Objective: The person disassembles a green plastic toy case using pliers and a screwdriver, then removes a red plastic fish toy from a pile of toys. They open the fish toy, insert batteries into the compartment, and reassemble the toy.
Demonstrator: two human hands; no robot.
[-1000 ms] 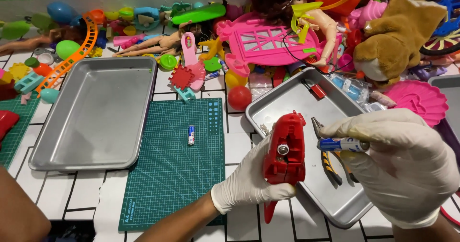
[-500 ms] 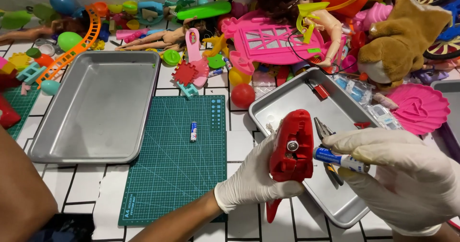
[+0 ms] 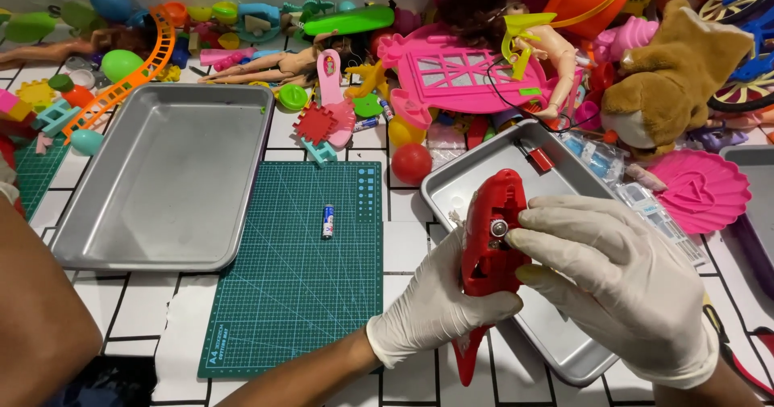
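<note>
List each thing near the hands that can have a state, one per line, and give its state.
Red toy: held up, gripped by left hand.
Right hand: fingers on toy's side.
Left tray: empty.
Right tray: holds a small red piece.
Battery: lying on green mat.

Screwdriver now hidden behind right hand point(image 3: 621, 282)

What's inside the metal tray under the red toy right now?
In the right tray only a small red piece near the far corner shows. The gloved left hand, right hand and the red toy cover most of its floor, so anything beneath them is hidden.
</note>
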